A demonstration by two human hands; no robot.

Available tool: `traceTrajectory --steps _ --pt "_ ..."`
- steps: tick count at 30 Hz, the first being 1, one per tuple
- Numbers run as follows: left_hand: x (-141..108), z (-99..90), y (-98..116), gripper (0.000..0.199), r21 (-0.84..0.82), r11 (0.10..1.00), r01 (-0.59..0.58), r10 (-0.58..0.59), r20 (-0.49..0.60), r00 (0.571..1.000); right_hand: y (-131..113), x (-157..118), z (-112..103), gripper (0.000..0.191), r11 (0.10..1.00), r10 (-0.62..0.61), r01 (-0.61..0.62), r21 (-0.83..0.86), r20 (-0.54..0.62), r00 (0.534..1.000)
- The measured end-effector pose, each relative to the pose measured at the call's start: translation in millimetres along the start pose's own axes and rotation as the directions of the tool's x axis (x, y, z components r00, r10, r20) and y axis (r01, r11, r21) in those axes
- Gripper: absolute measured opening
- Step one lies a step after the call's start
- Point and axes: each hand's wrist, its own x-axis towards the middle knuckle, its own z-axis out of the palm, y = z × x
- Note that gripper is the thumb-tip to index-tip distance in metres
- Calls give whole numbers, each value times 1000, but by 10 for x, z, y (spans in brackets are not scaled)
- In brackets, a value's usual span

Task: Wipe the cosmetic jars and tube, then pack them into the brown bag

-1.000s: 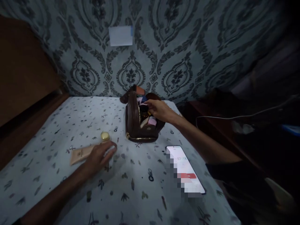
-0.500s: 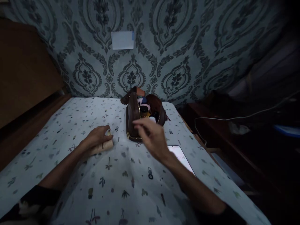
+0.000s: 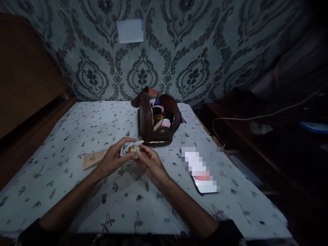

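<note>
My left hand (image 3: 116, 154) is closed around a crumpled white cloth (image 3: 125, 147) with dark marks, in front of the bag. Between both hands is a small item with a yellowish end (image 3: 133, 149); its kind is hard to make out. My right hand (image 3: 152, 162) pinches this item, its fingertips meeting those of my left hand. A beige squeeze tube (image 3: 92, 160) lies flat beside my left wrist. Just beyond my hands stands an open brown zip bag (image 3: 145, 123), holding several jars and tubes, among them a pink-and-white jar (image 3: 166, 123).
A phone (image 3: 201, 174) with a lit screen lies to the right of my right arm. The patterned white sheet (image 3: 107, 119) covers the surface up to the wallpapered wall. A wooden panel (image 3: 28, 71) rises at left; a white cable (image 3: 241, 119) hangs at right.
My left hand has left the beige tube and come to the middle with the white cloth. My right hand has drawn back from the bag to meet it. The view has shifted slightly.
</note>
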Motion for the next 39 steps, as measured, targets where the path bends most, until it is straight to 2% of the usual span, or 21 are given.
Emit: traceTrajectory --steps 2,4,6,8,9,11,14,17,20,23,26,30,34,37,39 --pt "-73 86 -69 37 92 994 -58 66 -80 995 13 -30 -7 37 1000 -15 15 -5 -21 1000" --pt "-120 153 -159 29 203 953 -224 253 -131 959 45 -48 -15 35 1000 -18 18 5 -14 1000" --pt "-143 201 -231 27 319 841 -436 491 -114 864 76 -44 -25 31 999 -2 3 37 -24 1000" --pt "-153 231 -270 31 396 701 -593 655 -28 755 90 -21 -42 28 996 17 -11 93 -69 997" --pt "-156 239 -279 32 413 647 -641 696 23 718 87 -4 -53 27 992 27 -16 122 -93 995" --pt "-162 252 -288 34 432 576 -694 734 102 672 66 29 -78 24 987 42 -23 161 -115 993" --pt "-174 276 -306 37 490 524 -697 755 112 646 17 50 -101 26 981 54 -32 189 -114 992" --pt "-176 312 -334 47 547 521 -656 742 90 664 -16 31 -90 28 979 64 -42 201 -104 993" --pt "-165 336 -359 55 551 554 -624 725 49 687 -17 -2 -56 30 984 67 -56 171 -62 996" --pt "-161 333 -378 56 518 618 -591 702 -26 712 13 -28 -28 32 989 65 -63 135 -14 998" --pt "-179 307 -369 48 443 719 -536 634 -104 766 59 -40 -26 31 990 75 -76 115 18 997" --pt "-194 262 -293 30 232 878 -419 469 -238 851 101 -47 -40 32 988 94 -95 119 18 995" --pt "-167 220 -254 26 -95 975 -201 163 -304 938 87 -63 -33 34 992 77 -84 97 76 994" --pt "-152 196 -287 29 -262 962 -79 -4 -301 954 68 -74 -28 34 993 80 -89 83 108 991" --pt "-154 184 -311 27 -244 963 -111 27 -321 947 64 -73 -30 34 990 88 -101 102 122 989"
